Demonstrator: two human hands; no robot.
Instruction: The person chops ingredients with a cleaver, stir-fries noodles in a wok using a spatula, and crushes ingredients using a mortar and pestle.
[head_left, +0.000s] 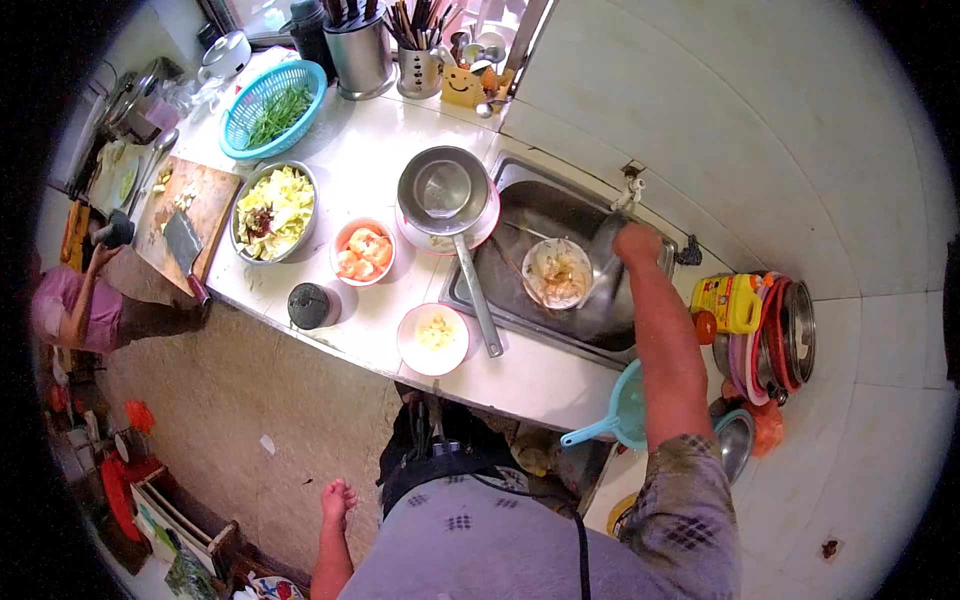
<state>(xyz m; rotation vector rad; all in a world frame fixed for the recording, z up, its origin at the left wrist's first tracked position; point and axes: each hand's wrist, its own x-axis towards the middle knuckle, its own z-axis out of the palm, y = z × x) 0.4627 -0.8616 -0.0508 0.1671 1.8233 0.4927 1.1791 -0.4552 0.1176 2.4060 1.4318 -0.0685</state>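
The right hand is closed, knuckles up, over the sink just below the metal wall tap; a blurred grey shape lies beside it, and I cannot tell whether the fingers pinch it. The left hand hangs low beside the body, fingers loosely curled; how tightly they close cannot be told.

In the rectangular, dull grey metal sink sits a round white bowl with a patterned rim, holding glossy, pale brownish pieces that look wet. Left of the sink, a round, smooth metal pan rests on a pink-rimmed plate, its long flat handle slanting along the sink's edge. Near the handle, on the glossy white tiled bench, stands a shallow white bowl with a reddish rim, with small pale-yellow chunks inside. A turquoise plastic strainer, rounded with a straight handle, lies below the right forearm.
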